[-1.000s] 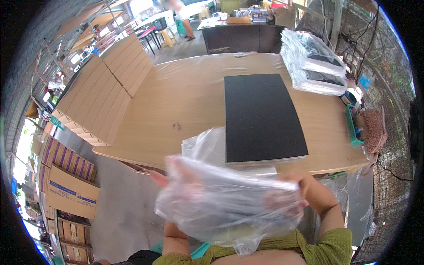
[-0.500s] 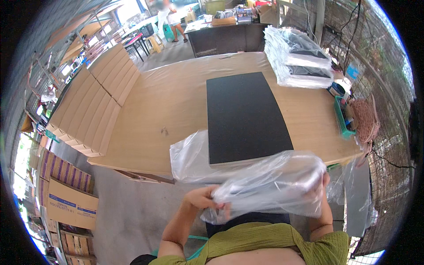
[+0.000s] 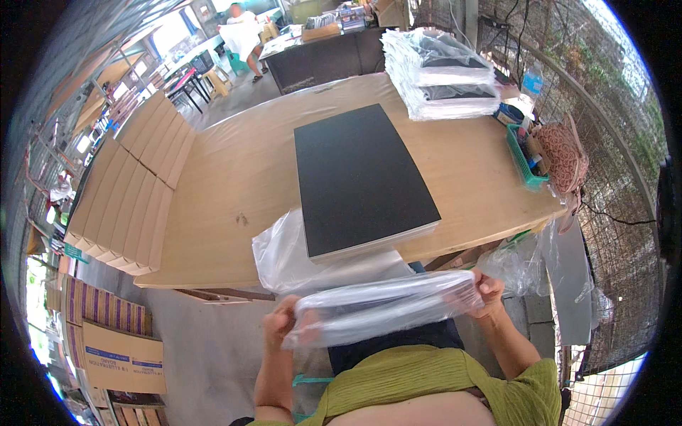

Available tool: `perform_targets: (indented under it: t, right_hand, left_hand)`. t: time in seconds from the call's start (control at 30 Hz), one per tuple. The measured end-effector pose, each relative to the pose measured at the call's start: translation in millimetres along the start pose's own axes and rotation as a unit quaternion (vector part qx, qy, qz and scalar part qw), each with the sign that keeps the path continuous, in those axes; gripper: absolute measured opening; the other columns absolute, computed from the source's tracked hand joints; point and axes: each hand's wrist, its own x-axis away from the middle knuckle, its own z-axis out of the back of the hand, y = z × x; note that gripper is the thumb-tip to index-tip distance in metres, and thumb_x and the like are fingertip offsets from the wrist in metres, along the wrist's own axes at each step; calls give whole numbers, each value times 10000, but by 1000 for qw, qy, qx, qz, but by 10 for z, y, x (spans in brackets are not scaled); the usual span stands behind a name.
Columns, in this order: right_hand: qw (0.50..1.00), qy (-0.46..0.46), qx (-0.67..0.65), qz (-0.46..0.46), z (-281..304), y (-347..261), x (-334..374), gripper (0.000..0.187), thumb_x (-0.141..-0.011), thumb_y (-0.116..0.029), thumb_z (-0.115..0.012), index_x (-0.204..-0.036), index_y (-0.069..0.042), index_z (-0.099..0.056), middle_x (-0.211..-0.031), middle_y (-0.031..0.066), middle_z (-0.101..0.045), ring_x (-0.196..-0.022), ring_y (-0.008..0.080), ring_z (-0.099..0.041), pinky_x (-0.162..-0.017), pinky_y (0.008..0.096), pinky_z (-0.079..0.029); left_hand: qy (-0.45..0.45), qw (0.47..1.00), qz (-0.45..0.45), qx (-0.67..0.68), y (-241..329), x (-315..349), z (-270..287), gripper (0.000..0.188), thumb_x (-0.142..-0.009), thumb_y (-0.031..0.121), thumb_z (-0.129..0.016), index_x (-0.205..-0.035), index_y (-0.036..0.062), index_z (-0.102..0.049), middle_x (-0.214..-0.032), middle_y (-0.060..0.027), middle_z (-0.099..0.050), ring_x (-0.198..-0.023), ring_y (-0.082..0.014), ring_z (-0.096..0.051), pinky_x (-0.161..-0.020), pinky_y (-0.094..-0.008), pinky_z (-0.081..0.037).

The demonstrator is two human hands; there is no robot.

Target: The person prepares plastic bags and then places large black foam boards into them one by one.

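Clock centred on black-topped rectangular stack of sheets (image 3: 366,181), lying on light wood-coloured surface (image 3: 220,192). At 6 o'clock, near side: clear, crumpled plastic film (image 3: 387,307) stretched between both hands, off the surface. Fingers of left hand (image 3: 281,318) and right hand (image 3: 489,294) closed, gripping opposite ends. Whitish translucent plastic sheets (image 3: 280,248) at 8 o'clock; green plastic basket (image 3: 526,157) at 3.

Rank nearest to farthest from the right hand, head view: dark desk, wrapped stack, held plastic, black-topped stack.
1. Held plastic: in the right hand.
2. Black-topped stack: ahead, leftward.
3. Wrapped stack: far right of the table.
4. Dark desk: beyond the table.
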Motion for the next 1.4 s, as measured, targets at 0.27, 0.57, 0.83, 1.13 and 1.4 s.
perform_targets:
  t: [0.27, 0.57, 0.83, 1.13, 1.4]
  right_hand:
    - [979, 58, 169, 94, 28, 27, -193, 294, -574, -139, -610, -760, 86, -635, -615, 130, -617, -467, 178, -519, -477, 308, -436]
    - [955, 74, 245, 149, 71, -322, -148, 257, -588, -87, -601, -824, 16, -596, -618, 55, -572, -508, 175, -537, -464, 307, -454]
    - [915, 108, 387, 32, -327, -180, -340, 369, -578, -69, -612, -925, 52, -652, -895, 191, -680, -784, 306, -676, -728, 440, -578]
    - [860, 108, 487, 110, -456, 143, -462, 400, -628, -119, -629, -994, 31, -563, -776, 142, -619, -584, 202, -582, -521, 322, -496]
    - [512, 199, 766, 334, -322, 66, -903, 251, -835, -32, -534, -1079, -34, -592, -906, 72, -587, -625, 137, -543, -482, 240, -451]
  left_hand:
    - [82, 993, 40, 72, -133, -196, -334, 180, -764, 164, -612, -815, 2, -551, -576, -5, -490, -455, -68, -440, -421, -223, -339]
    - [-48, 998, 27, 39, -399, -175, -181, 277, -797, 271, -646, -860, 14, -565, -629, 25, -500, -476, -34, -431, -417, -188, -307]
    - [-33, 977, -7, 212, -649, 78, 207, 340, -796, 322, -664, -834, 12, -532, -632, 4, -503, -425, -53, -421, -384, -202, -308]
    - [32, 993, -93, 64, -424, 147, 414, 192, -712, 112, -699, -805, 50, -542, -694, 53, -514, -636, -25, -474, -541, -189, -350]
    - [361, 809, -266, -379, -30, -454, -300, 355, -743, 3, -616, -1082, 57, -522, -793, -118, -519, -665, -172, -522, -542, -268, -406]
